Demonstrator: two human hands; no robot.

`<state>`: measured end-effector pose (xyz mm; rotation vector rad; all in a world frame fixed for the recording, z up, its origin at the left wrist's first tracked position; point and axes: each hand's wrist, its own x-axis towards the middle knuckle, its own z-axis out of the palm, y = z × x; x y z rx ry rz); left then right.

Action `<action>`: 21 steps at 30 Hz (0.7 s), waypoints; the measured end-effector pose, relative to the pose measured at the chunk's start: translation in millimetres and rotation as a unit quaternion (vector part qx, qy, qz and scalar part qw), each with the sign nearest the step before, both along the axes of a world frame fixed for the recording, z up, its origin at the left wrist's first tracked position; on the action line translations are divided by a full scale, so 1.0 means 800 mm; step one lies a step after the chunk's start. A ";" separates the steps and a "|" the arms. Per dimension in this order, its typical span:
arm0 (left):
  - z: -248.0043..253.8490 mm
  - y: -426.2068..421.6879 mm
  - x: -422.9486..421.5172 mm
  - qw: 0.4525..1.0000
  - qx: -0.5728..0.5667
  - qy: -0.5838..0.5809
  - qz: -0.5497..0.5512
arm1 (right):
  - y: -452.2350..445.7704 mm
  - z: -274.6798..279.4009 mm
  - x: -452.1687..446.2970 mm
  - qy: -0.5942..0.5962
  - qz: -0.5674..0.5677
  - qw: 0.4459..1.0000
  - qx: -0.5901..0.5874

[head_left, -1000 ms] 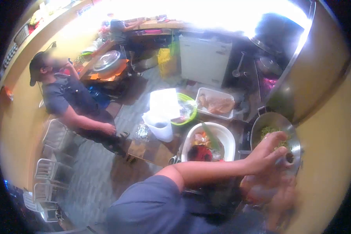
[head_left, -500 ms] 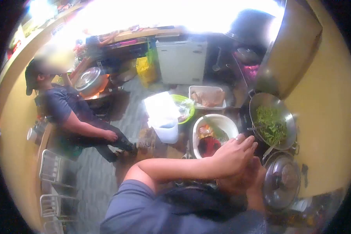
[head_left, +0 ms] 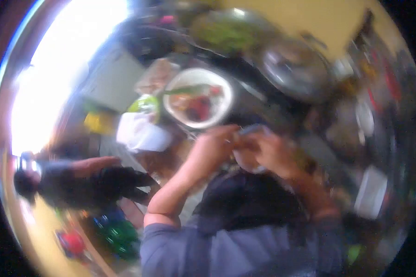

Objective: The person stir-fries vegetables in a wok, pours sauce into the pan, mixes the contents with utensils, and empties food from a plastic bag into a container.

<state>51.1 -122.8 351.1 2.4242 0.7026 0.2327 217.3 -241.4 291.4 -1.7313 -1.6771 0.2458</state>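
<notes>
Both hands are together in front of my chest, around a small, clear-looking container (head_left: 248, 159) with a bluish rim. My left hand (head_left: 215, 150) has its fingers closed at the container's left side. From the right, my right hand (head_left: 272, 154) grips it with bent fingers. Motion blur hides what is inside. Just beyond my left hand sits a white tub (head_left: 224, 108) holding red and orange pieces and a long green item. Farther off is a wide pan of green leaves (head_left: 224, 34), with a metal lid (head_left: 296, 67) to its right.
Another person (head_left: 74, 182) in dark clothes is at the left. White containers (head_left: 141, 134), a green basket (head_left: 148, 105) and a tray of pale meat (head_left: 158, 76) stand left of the tub. A white rectangular container (head_left: 371, 192) lies at the right.
The view has swung right, so the pan and tub appear farther up and left. My hands have drawn back from the pan to my chest, where the small container now shows between them.
</notes>
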 end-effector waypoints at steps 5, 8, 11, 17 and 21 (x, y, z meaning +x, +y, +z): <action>-0.039 -0.088 0.067 0.997 -0.049 0.043 -0.036 | -0.095 -0.072 0.014 0.047 -0.071 0.992 -0.092; -0.102 -0.157 0.086 0.993 -0.017 0.035 -0.108 | -0.192 -0.105 0.015 0.084 -0.131 0.983 -0.094; -0.163 -0.208 0.119 0.955 -0.050 0.023 -0.291 | -0.267 -0.154 0.016 0.087 -0.223 0.967 -0.093; -0.244 -0.322 0.176 0.949 -0.106 0.044 -0.294 | -0.393 -0.244 0.033 0.058 -0.309 0.945 -0.086; -0.277 -0.341 0.191 0.946 -0.114 0.057 -0.298 | -0.451 -0.337 0.054 0.203 -0.407 0.874 -0.172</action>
